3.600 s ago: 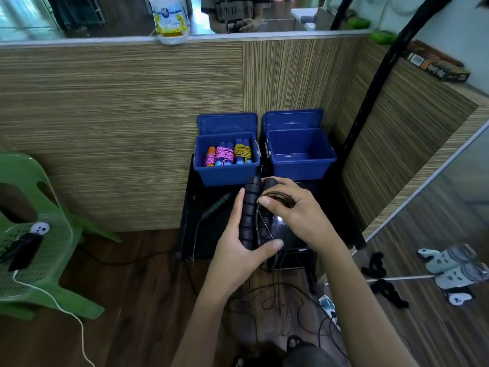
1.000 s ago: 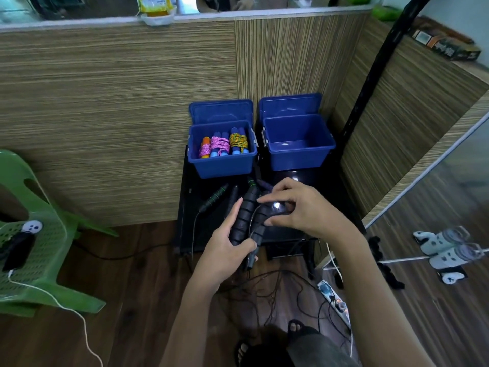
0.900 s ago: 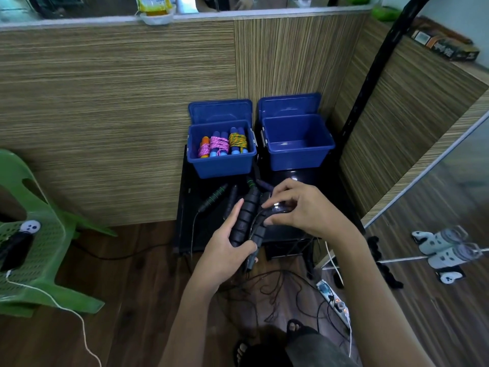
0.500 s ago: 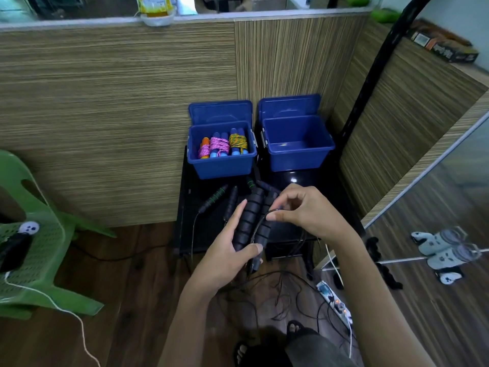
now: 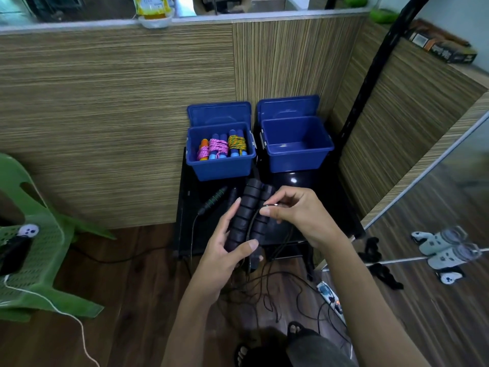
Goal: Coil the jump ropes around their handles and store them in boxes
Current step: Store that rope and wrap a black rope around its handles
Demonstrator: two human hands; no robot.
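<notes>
While left hand [image 5: 227, 250] grips paired black handles [image 5: 246, 213], right hand [image 5: 299, 215] pinches thin cord [image 5: 267, 206] just beside them

Walls: striped wood-grain panels [image 5: 119, 107] ran across the back and turned along the right side.
Ledge: a pale ledge [image 5: 79, 23] capped the back panel, with a white bowl [image 5: 154, 21] on it.
Floor: dark wooden boards [image 5: 132, 300], with loose black cables [image 5: 277, 292] and a power strip [image 5: 330, 298].
Furniture: a green plastic chair [image 5: 34, 250] stood at the left; a low black stand [image 5: 190, 207] stood against the wall.
Right side: a mirror [image 5: 449, 221] reflected the floor.
Light: even and soft.
</notes>
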